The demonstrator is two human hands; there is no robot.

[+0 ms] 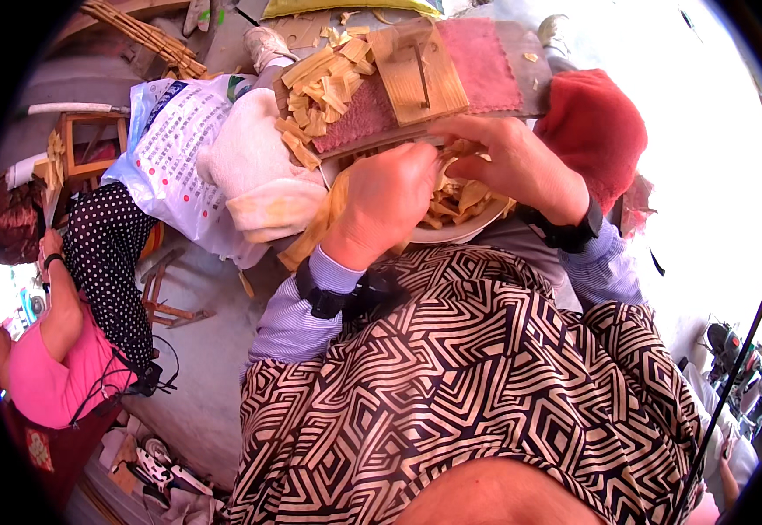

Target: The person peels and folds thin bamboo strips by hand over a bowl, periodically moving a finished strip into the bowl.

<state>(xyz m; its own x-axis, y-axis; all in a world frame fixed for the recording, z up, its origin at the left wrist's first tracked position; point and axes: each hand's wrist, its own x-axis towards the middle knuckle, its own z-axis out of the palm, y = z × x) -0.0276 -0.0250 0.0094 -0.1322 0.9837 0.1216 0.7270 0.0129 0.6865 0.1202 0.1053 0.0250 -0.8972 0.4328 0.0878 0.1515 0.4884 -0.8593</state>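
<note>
My left hand (386, 199) is closed, with a flat tan strip (313, 238) running out below it toward the left. Close by, my right hand (525, 162) curves over a white bowl (461, 233). Its index finger reaches to my left fingertips, while its thumb stands apart from that finger. Tan, curled strips (455, 206) lie in the bowl, partly hidden by both hands. Just beyond my hands, a wooden block (418, 74) with a narrow upright piece sits on a board covered in red cloth (479, 66). More tan pieces (324, 87) are heaped at the board's left end.
A pale cloth (254, 162) and a white printed plastic bag (175, 157) lie left of the board. Farther left sits a person in a pink top (70, 350), holding a thin strip. A small wooden frame (171, 311) stands on the floor. Red cloth (593, 122) bulges at the right.
</note>
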